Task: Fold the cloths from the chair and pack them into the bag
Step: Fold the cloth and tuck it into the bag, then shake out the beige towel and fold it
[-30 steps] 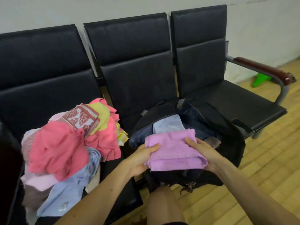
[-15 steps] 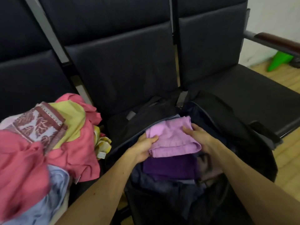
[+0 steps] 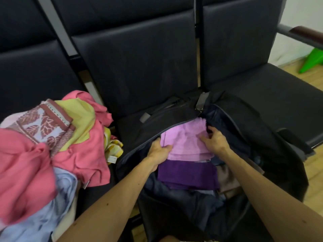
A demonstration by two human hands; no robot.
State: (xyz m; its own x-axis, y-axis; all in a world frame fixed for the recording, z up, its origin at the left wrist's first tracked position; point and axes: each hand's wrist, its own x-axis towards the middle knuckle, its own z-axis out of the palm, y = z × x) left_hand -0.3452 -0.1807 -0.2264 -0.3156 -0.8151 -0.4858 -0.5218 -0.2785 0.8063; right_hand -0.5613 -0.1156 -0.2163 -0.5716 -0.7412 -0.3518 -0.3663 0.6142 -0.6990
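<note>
On the left seat of the black padded chair row [image 3: 136,67]: a loose heap of pink, yellow, pale blue and leaf-patterned cloths [image 3: 52,145], unfolded. Middle seat: open black fabric bag [image 3: 166,117]. Left hand [image 3: 160,151] grips the left edge of the folded lilac towel [image 3: 185,138], thumb on top. The towel sits inside the bag's mouth at the far end, above a folded dark purple cloth [image 3: 187,173]. Right hand [image 3: 214,142] holds the towel's right side, fingers curled onto it. Far right: green plastic object [image 3: 312,62] on the floor, partly cut off.
</note>
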